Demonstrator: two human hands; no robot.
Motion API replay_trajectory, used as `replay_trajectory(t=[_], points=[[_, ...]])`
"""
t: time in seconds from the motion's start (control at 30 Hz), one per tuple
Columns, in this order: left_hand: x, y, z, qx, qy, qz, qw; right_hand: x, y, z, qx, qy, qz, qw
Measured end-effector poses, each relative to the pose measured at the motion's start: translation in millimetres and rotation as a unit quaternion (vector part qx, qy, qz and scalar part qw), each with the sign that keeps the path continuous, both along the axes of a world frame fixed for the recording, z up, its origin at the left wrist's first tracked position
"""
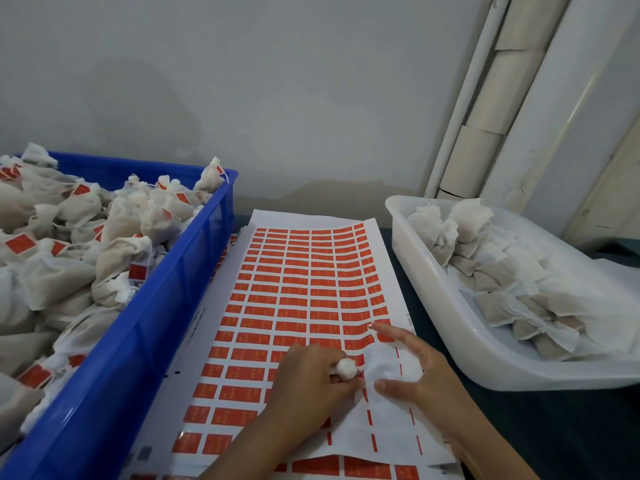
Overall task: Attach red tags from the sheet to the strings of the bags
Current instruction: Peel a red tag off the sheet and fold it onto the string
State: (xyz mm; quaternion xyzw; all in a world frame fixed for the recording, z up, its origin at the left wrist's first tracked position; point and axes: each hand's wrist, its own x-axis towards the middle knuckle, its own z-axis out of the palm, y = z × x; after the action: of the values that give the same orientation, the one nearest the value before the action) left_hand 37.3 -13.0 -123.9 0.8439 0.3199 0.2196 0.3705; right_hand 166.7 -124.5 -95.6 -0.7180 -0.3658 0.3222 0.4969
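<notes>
Dark tabletop (554,427) separates sheet (298,271) from tray (436,299); left hand (311,379), right hand (419,379) hold bag (384,365).

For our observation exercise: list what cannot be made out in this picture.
Head view:
- Print on tags: too small, blurred.
- String of bag: hidden by left hand and right hand.
- Left of crate: cut by frame edge.
- Near end of sheet: covered by forearms.

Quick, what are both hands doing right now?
Left hand: closed, pinching the bag by its neck.
Right hand: forefinger straight on the tag sheet; grip on the bag cannot be told.
</notes>
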Motion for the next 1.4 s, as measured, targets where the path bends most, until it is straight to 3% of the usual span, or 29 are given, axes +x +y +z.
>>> replay_trajectory(t=[0.3,0.5,0.8,0.9,1.23,1.4], points=[[0.9,0.0,0.6,0.027,0.012,0.021,0.999,3.4,-0.7,-0.9,-0.028,-0.011,-0.004,1.000],[-2.6,-1.9,0.9,-0.027,0.011,-0.020,0.999,6.4,-1.1,-0.3,-0.022,0.026,0.007,0.999],[-2.2,-5.7,1.4,0.076,0.004,-0.026,0.997,4.3,1.7,-0.7,-0.052,0.039,-0.029,0.997],[-1.5,-6.1,0.7,0.093,0.013,-0.030,0.995,0.3,1.9,2.5,-0.050,0.001,-0.017,0.999],[-2.7,-3.4,1.8,0.033,0.002,-0.027,0.999,-2.0,-2.2,9.4,-0.030,0.010,0.002,0.999],[-0.3,-1.8,-2.2,0.063,0.019,-0.010,0.998,3.3,-3.8,9.7,-0.034,-0.013,-0.025,0.999]])
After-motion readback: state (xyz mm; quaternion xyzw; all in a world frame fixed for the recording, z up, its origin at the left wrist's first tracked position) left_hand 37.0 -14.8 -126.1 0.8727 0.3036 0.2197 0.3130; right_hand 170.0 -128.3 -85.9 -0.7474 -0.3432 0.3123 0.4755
